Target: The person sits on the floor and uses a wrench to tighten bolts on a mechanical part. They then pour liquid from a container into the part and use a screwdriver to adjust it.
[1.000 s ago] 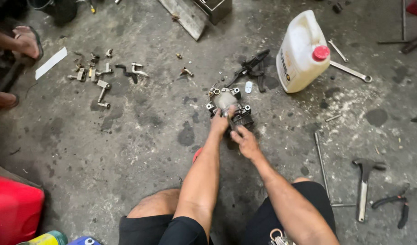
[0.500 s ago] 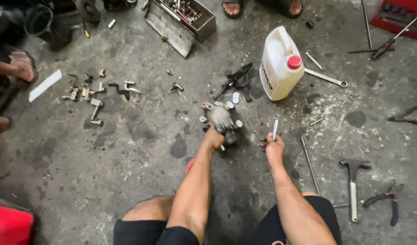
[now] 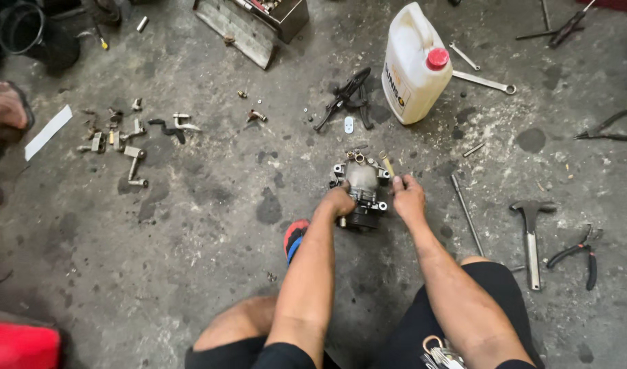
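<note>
A grey metal compressor-like part (image 3: pixel 361 181) with several bolts around its rim lies on the stained concrete floor between my knees. My left hand (image 3: pixel 339 202) grips its left side. Against the part's right edge, my right hand (image 3: pixel 409 198) pinches a short thin metal pin (image 3: pixel 387 164) whose tip touches the upper right rim. A small red and blue object (image 3: pixel 294 236) lies beside my left forearm.
A white jug with a red cap (image 3: pixel 412 65) stands beyond the part, wrenches (image 3: pixel 484 80) beside it. A hammer (image 3: pixel 530 232), pliers (image 3: pixel 580 253) and a long rod (image 3: pixel 466 212) lie to the right. Small metal pieces (image 3: pixel 122 137) lie left, near another person's foot (image 3: pixel 6 109).
My right hand has come in from the floor on the right, carrying the thin pin, to the part's right edge. My left hand stays on the part.
</note>
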